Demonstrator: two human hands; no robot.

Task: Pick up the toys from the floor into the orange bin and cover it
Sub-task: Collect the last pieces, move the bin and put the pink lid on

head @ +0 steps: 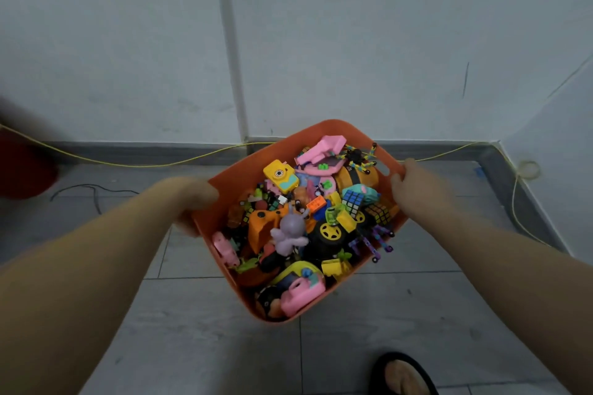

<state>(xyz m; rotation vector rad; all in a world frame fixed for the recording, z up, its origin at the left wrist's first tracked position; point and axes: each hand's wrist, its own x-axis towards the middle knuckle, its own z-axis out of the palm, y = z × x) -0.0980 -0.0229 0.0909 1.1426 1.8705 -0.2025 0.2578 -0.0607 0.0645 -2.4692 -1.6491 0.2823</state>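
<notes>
Toys (298,218) fill one orange bin (237,179), too many to count. Two hands hold it up over the gray floor (199,330), with no lid on. The left hand (195,202) grips one side, the right hand (414,189) grips the other. One foot in a black sandal (401,375) shows below.

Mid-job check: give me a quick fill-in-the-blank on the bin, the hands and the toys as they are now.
1. Both hands grip the ___ bin.
2. The left hand holds one side and the right hand the ___ side.
3. The yellow toy camera lies ___ the bin.
4. The bin has no ___ on it.

Missing words: orange; opposite; inside; lid
</notes>
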